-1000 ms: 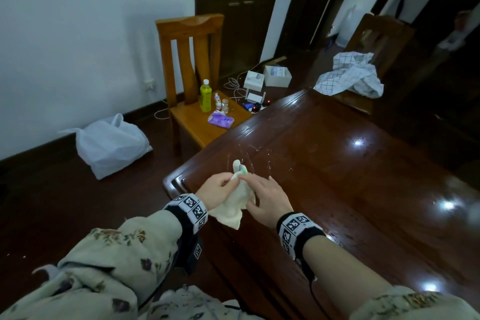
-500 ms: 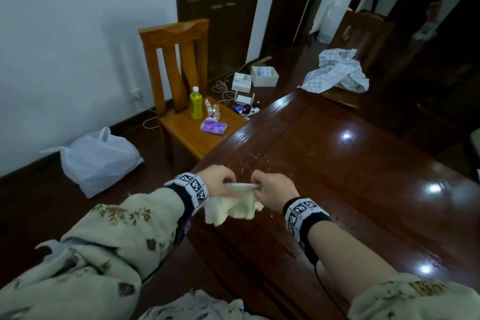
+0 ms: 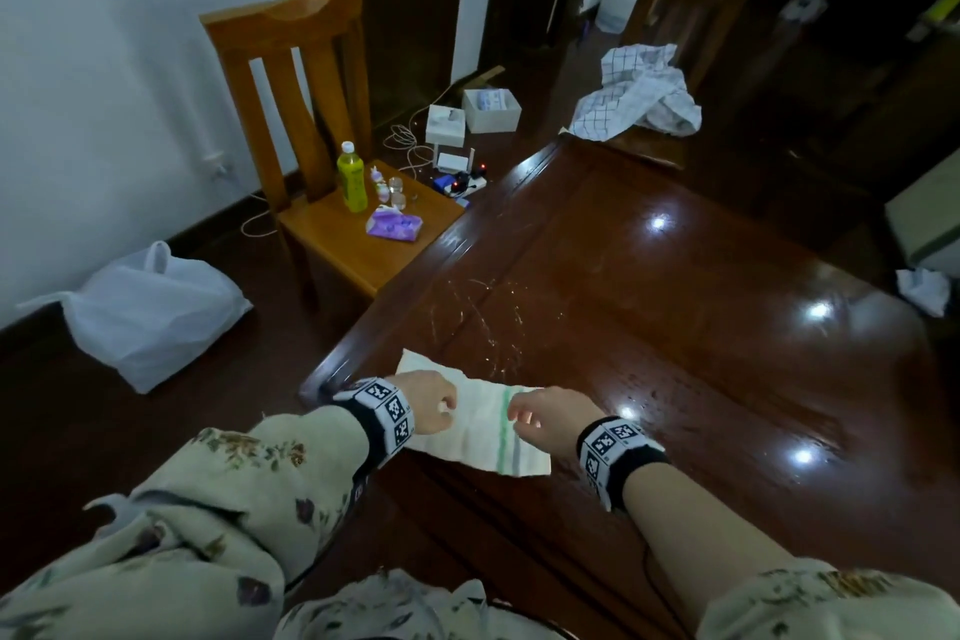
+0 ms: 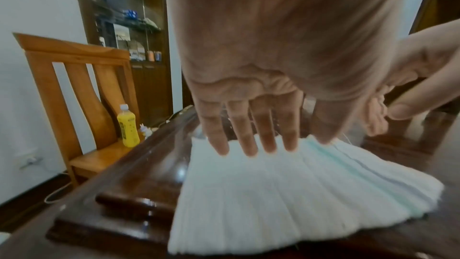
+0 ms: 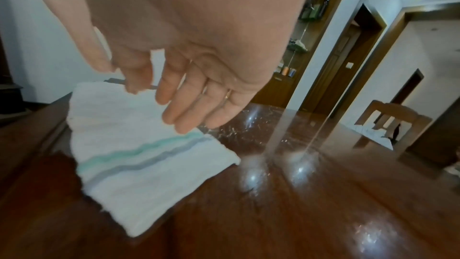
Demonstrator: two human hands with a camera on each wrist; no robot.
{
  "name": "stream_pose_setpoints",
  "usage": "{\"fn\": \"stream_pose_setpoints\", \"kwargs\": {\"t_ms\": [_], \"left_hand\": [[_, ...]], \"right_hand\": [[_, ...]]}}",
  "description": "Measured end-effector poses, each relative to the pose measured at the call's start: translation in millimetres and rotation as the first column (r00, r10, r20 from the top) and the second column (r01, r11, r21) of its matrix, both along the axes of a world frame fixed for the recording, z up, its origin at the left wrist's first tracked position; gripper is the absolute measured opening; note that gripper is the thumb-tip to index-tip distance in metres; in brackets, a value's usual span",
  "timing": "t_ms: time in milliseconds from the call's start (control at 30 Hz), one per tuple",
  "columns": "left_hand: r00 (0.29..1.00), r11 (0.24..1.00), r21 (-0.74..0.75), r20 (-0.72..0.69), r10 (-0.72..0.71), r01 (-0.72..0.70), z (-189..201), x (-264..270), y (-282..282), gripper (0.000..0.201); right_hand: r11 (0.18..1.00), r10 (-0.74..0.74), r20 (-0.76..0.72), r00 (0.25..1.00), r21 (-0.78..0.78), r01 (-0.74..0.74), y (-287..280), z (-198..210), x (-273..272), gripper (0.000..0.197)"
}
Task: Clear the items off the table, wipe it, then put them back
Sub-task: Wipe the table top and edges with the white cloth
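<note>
A white cloth [image 3: 478,437] with a green and a grey stripe lies spread flat at the near left corner of the dark wooden table [image 3: 675,327]. My left hand [image 3: 434,403] is over the cloth's left part, and in the left wrist view its straight fingers [image 4: 248,145] touch the cloth [image 4: 248,194] at its far edge. My right hand [image 3: 530,413] hovers just above the striped end with fingers relaxed and holds nothing; the right wrist view shows its fingers [image 5: 174,109] clear of the cloth [image 5: 139,155]. Wet streaks [image 3: 483,312] glisten on the tabletop just beyond the cloth.
Left of the table stands a wooden chair [image 3: 332,234] holding a yellow bottle [image 3: 352,177], small jars [image 3: 396,190] and a purple tissue pack [image 3: 394,226]. A white plastic bag [image 3: 150,312], boxes [image 3: 491,109] and cables lie on the floor. A checked cloth [image 3: 634,94] drapes a far chair.
The cloth was bunched and stretched between both hands above the table edge. Now it lies flat on the table, both hands have let go, and the view has tilted downward.
</note>
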State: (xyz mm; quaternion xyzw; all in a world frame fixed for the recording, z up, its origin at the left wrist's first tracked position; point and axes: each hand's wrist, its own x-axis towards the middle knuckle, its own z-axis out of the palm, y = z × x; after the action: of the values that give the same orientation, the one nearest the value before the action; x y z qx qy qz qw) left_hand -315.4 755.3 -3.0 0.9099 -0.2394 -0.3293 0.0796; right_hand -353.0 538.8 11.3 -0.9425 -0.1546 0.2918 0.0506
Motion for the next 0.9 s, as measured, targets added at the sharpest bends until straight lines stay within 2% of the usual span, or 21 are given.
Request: {"fn": "stream_pose_setpoints", "kwargs": {"t_ms": [100, 233, 400, 600, 900], "left_hand": [[0.999, 0.998, -0.025, 0.017, 0.051, -0.051, -23, -9, -5, 0.042], [0.999, 0.999, -0.037, -0.034, 0.024, -0.025, -49, -24, -4, 0.055], [0.997, 0.998, -0.017, -0.053, -0.055, 0.054, -58, -20, -3, 0.055], [0.990, 0.992, -0.006, -0.072, -0.123, 0.123, -55, 14, -12, 0.056], [0.995, 0.994, 0.017, -0.011, -0.104, 0.104, -55, 92, -43, 0.057]], "right_hand": [[0.995, -0.090, 0.025, 0.996, -0.030, 0.091, 11, -20, -14, 0.039], [0.969, -0.246, -0.022, 0.969, 0.004, 0.246, 29, -44, -31, 0.050], [0.954, -0.297, -0.014, 0.955, -0.028, 0.297, 44, -60, -35, 0.053], [0.938, -0.345, -0.021, 0.938, -0.031, 0.344, 35, -66, -7, 0.056], [0.953, -0.292, 0.051, 0.955, -0.070, 0.295, 10, -83, 78, 0.058]]}}
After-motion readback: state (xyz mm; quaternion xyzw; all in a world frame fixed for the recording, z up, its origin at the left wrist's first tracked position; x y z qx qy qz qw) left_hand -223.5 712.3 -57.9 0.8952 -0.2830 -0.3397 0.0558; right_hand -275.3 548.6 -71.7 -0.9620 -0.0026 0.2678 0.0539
